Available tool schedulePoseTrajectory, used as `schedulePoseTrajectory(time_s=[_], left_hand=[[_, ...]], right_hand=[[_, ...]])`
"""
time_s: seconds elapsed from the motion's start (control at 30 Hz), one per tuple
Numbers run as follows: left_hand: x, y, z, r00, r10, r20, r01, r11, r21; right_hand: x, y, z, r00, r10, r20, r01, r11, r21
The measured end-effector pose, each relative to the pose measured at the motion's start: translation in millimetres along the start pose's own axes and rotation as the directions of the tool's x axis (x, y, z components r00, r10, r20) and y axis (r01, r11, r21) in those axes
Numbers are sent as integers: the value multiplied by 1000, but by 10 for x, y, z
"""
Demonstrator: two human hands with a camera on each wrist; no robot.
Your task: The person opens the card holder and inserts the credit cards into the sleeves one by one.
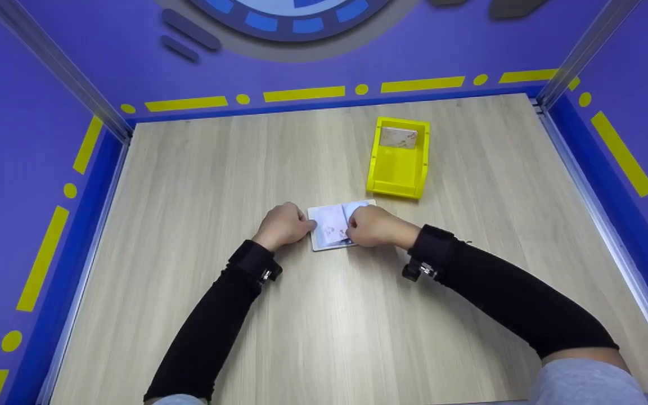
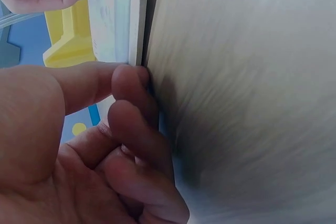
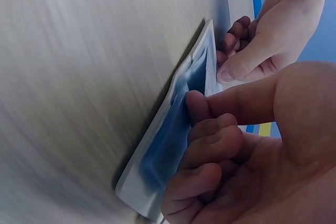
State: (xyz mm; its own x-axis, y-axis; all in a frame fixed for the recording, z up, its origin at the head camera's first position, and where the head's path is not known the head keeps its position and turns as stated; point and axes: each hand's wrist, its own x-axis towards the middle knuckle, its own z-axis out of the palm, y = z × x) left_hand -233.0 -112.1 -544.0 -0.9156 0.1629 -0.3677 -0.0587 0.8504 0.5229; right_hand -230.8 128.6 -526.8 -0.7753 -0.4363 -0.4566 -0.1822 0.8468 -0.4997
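A thin, flat white-rimmed case [image 1: 317, 243] with a bluish recess lies on the table. On it is a pale card [image 1: 329, 219] with a small reddish print. My left hand [image 1: 286, 225] pinches the case's left edge between thumb and forefinger; its other fingers are curled in the left wrist view. At the case's right half, my right hand [image 1: 374, 226] pinches the card's right edge, with the thumb [image 3: 198, 107] over the blue recess [image 3: 163, 156]. The card's right edge is hidden under this hand in the head view.
Just behind the case stands a yellow bin [image 1: 374, 163], its long side running away from me. A printed card [image 1: 398, 138] leans inside at its far end. Blue-purple walls [image 1: 313, 73] with yellow marks enclose the wooden table [image 1: 206, 169] at the back and sides.
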Motion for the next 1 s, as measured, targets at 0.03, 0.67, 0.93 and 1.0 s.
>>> schedulePoseTrajectory(time_s=[0.03,0.67,0.93,1.0], left_hand=[[0,4,1,1000,-1,1,1,1000,0],[-6,2,-7,1000,0,-6,0,1000,-12],[-6,-17,-38,1000,-19,0,19,1000,0],[-13,-11,-40,1000,-20,-2,20,1000,2]], right_hand=[[4,-13,6,1000,2,4,-2,1000,0],[34,-119,88,998,-55,-15,53,995,-85],[18,-82,-90,997,-36,-73,32,998,-55],[9,-57,-157,992,-30,-122,22,998,-67]])
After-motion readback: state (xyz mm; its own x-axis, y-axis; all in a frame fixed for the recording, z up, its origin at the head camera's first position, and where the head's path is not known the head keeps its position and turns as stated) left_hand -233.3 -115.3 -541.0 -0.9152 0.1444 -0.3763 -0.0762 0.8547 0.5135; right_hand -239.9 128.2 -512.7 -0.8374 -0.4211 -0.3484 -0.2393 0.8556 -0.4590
